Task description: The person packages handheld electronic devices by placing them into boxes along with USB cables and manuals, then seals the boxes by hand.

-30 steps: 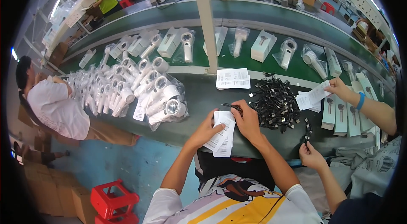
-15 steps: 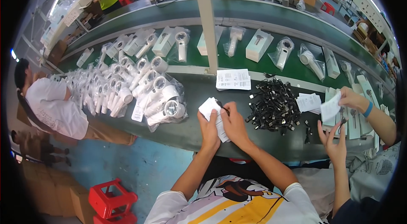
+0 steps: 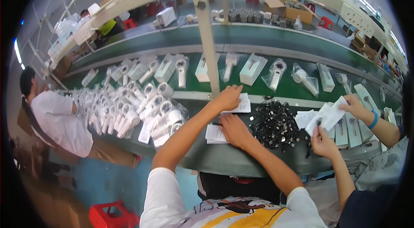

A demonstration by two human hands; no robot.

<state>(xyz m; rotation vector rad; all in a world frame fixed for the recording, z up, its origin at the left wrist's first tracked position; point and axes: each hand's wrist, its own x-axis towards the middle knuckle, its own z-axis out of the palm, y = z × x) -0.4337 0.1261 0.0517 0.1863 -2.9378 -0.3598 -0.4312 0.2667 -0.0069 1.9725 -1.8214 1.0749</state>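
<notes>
With left hand (image 3: 230,98) over the far stack of sheets (image 3: 243,106), cannot tell the grip. With right hand (image 3: 236,129) at the right end of the near papers (image 3: 214,135), cannot tell that grip either. Lying flat on the counter (image 3: 211,157), long axis left to right, pointing short end left.

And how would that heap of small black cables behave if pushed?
The heap of small black cables would probably sag and shift, being loose bundles. Neighbours may drag along, since they overlap. Each seems light, looking thin.
</notes>
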